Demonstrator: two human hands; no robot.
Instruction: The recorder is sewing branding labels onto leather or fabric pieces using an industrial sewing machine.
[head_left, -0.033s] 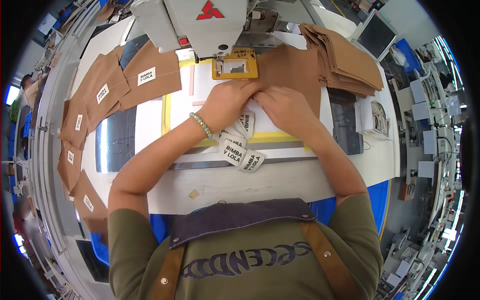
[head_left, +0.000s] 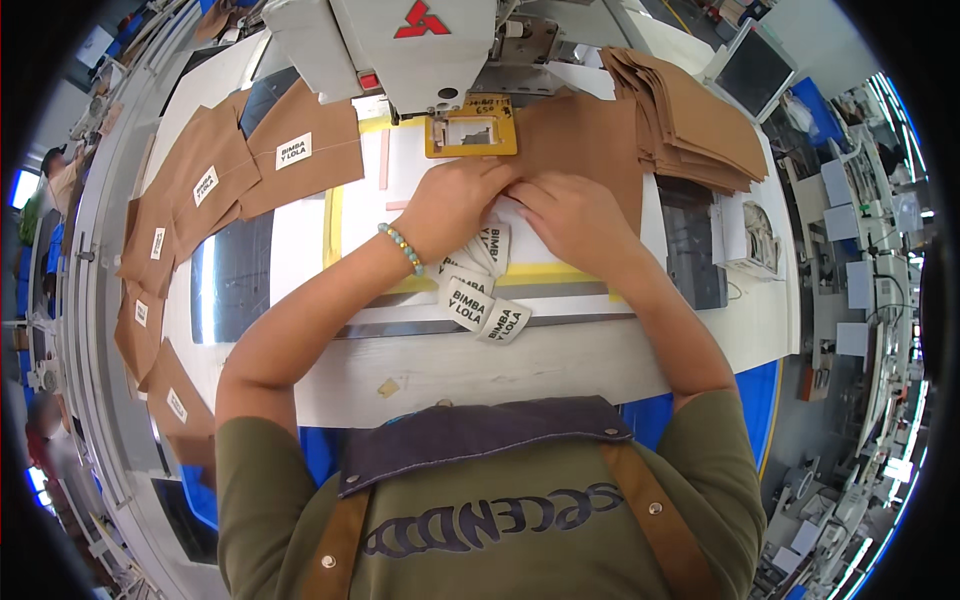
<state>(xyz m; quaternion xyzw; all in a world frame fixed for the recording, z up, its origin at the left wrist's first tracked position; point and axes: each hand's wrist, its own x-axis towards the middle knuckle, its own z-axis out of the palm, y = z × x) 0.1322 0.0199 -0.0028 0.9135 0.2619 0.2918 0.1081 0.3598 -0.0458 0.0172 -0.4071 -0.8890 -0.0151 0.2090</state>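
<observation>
The brown panel is seemingly being steadied beside the yellow frame by the left hand and right hand, apparently for a straight edge. White labels are lying overlapped on the bench, seemingly for easy reach. From both curled grips, the panel is extending rightward and away; whether they are being closed on it cannot be told.
</observation>
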